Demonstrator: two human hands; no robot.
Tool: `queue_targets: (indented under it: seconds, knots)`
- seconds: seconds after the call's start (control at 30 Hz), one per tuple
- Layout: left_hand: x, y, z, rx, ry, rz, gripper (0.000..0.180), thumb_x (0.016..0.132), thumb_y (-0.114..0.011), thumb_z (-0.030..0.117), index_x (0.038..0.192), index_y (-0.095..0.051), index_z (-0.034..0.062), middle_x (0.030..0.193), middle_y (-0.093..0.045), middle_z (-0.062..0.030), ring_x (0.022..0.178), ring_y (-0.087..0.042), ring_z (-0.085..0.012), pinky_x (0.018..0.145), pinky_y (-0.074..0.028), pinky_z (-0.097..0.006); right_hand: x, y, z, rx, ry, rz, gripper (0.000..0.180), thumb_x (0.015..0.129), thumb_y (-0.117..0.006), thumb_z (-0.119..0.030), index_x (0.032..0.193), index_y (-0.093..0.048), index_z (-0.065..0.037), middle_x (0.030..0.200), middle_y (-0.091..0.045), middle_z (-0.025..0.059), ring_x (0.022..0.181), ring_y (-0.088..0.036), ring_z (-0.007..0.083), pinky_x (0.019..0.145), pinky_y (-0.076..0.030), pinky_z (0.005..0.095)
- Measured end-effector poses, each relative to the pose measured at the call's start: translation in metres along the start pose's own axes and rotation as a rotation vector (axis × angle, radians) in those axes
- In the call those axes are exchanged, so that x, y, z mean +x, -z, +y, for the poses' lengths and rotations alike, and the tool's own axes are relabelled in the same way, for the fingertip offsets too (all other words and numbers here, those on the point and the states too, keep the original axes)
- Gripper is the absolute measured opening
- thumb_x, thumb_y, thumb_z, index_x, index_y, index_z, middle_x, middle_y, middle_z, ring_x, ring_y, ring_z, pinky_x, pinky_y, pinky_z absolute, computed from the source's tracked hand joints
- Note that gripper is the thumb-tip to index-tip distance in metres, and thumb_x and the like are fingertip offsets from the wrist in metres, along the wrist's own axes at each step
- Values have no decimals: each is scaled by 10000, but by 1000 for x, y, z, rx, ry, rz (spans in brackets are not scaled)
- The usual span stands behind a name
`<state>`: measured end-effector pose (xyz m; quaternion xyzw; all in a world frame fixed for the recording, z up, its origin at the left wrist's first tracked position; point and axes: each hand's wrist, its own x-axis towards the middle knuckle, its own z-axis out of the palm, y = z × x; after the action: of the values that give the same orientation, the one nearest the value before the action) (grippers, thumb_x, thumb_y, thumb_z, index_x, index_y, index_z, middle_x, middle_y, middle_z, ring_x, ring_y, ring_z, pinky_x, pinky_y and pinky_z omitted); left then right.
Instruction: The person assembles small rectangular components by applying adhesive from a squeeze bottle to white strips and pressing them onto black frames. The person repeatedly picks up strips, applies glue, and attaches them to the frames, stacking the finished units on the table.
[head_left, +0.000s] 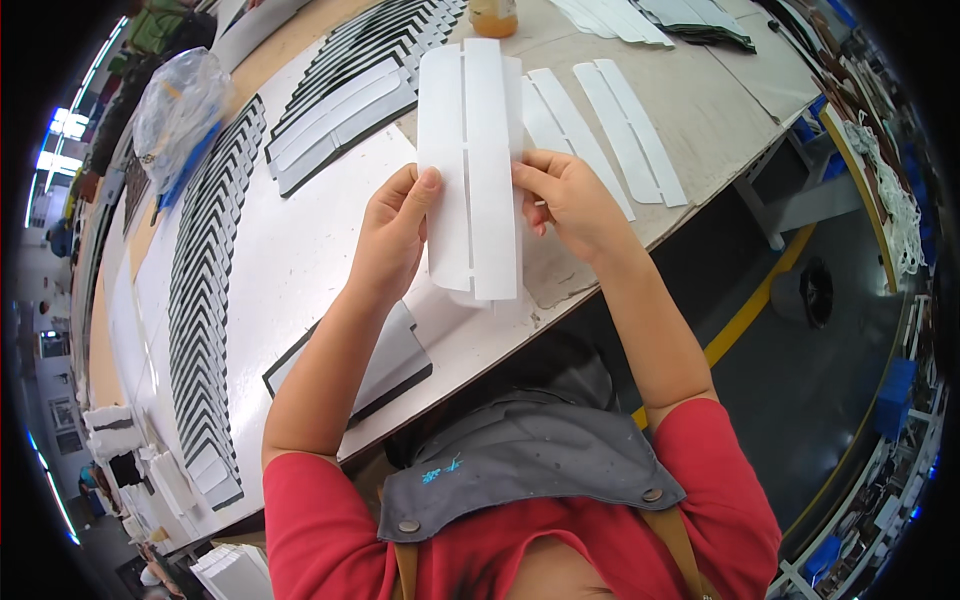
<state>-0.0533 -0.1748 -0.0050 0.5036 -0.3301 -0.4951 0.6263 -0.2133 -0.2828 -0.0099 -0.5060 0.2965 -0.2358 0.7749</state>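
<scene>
Head view: your left hand (392, 235) and right hand (570, 195) pinch the white slotted strip (470, 170) at 9 and 3 o'clock edges—looks light, thin, floppy, so keep gripping mid-length.

A long tabletop (690, 110) runs from lower left to upper right of the frame. On it lie fanned rows of dark-edged grey strips (205, 300), white sheets (290, 250), loose white strips (630, 130) at upper right, a crumpled clear plastic bag (180, 100) at upper left, and an amber bottle (493, 17) at top centre.
</scene>
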Motion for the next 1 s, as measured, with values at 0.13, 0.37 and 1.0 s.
queue_targets:
  seconds: [0.13,0.37,1.0]
  knots:
    - [-6,11,8,117,-175,217,251,940,-500,273,923,-580,36,839,-592,2,761,-527,-50,678,-423,-192,9,9,1,-504,24,-3,325,858,-576,-140,1123,-556,46,639,-515,3,454,-444,76,405,-360,218]
    - [-15,17,21,197,-248,266,267,950,-473,294,907,-571,50,802,-577,15,715,-508,-33,648,-415,-176,17,8,10,-857,219,114,359,853,-566,-132,1165,-528,41,617,-506,29,508,-485,108,483,-417,264]
    - [25,-55,3,613,-112,-245,256,950,-456,199,1110,-555,25,993,-584,-63,936,-528,-140,860,-417,-285,-1,118,-69,-372,341,382,316,874,-582,-166,1129,-589,21,872,-643,25,741,-573,54,650,-460,178]
